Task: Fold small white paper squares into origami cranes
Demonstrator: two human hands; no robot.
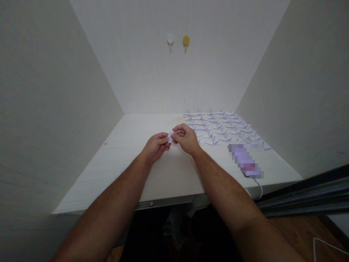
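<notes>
My left hand (156, 145) and my right hand (186, 138) meet above the middle of the white desk (128, 160). Both pinch a small folded piece of white paper (170, 137) between their fingertips. The fingers of both hands are curled closed around it. To the right and behind my hands, several folded paper cranes (218, 125) lie in rows on the desk.
A phone (245, 161) lies on the desk's right side with a white cable (259, 187) running off the front edge. Two round wall hooks, one white (170, 39) and one yellow (185, 40), hang on the back wall. Side walls close in the desk.
</notes>
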